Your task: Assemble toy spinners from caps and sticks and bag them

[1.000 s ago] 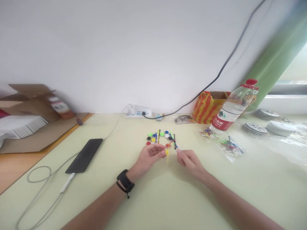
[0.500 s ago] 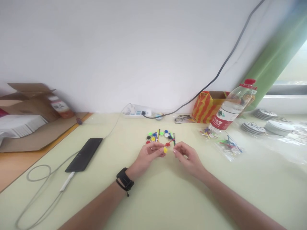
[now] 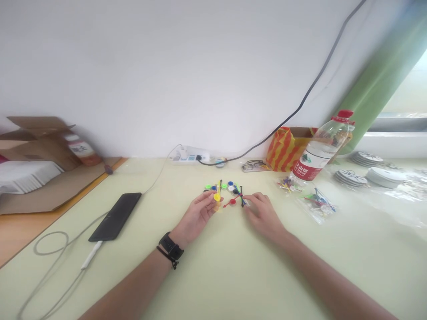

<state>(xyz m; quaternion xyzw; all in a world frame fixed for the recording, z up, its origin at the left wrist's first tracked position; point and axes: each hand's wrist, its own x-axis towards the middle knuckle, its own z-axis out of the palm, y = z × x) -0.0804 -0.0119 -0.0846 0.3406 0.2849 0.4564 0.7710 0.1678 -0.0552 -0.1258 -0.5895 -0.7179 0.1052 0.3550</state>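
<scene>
My left hand (image 3: 199,212) pinches a yellow round plastic disc (image 3: 217,197) between thumb and fingers, just above the table. My right hand (image 3: 263,214) has its fingertips bent down at a bunch of thin coloured plastic arrows (image 3: 241,195); whether one is gripped cannot be made out. Between the hands lies a red arrow with a round red disc (image 3: 232,202) on it. Behind them are several small round discs, among them a blue disc (image 3: 230,183) and a green disc (image 3: 224,186). A dark-tipped yellow arrow (image 3: 220,184) lies behind my left fingertips.
A black phone (image 3: 115,217) with a cable lies at left, near a cardboard box (image 3: 40,133). Along the wall are a power strip (image 3: 191,158), glasses (image 3: 252,166) and a striped bag (image 3: 283,149). At right are a water bottle (image 3: 320,149), bagged parts (image 3: 319,205) and stacked white discs (image 3: 351,178).
My left hand has moved left and slightly away from me with the yellow disc, uncovering the red arrow. My right hand has reached forward, its fingertips now at the bunch of arrows.
</scene>
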